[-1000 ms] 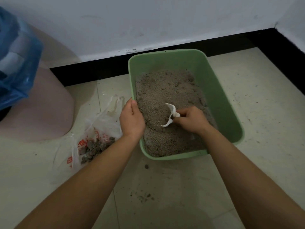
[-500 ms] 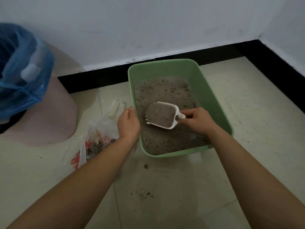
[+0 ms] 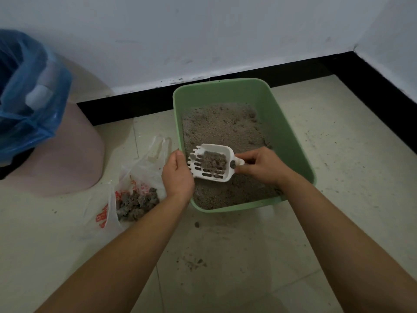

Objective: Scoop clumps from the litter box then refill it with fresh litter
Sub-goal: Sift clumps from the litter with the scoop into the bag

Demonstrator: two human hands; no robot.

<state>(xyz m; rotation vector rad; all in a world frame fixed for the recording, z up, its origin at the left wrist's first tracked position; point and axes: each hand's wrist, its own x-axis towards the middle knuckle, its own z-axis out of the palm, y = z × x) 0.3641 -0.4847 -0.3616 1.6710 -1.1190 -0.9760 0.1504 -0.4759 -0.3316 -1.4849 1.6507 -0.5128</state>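
Just above the litter (image 3: 221,129) in the green litter box (image 3: 291,136), the white scoop (image 3: 220,177) carries grey clumps (image 3: 213,161); the right grip (image 3: 259,166) pinches its handle, the left grip (image 3: 178,175) clasps the box's left rim, beside a plastic bag (image 3: 140,172).

White walls (image 3: 203,30), black skirting (image 3: 304,66), pale speckled floor tiles (image 3: 338,154), pink bin (image 3: 67,166) with blue liner (image 3: 33,109)
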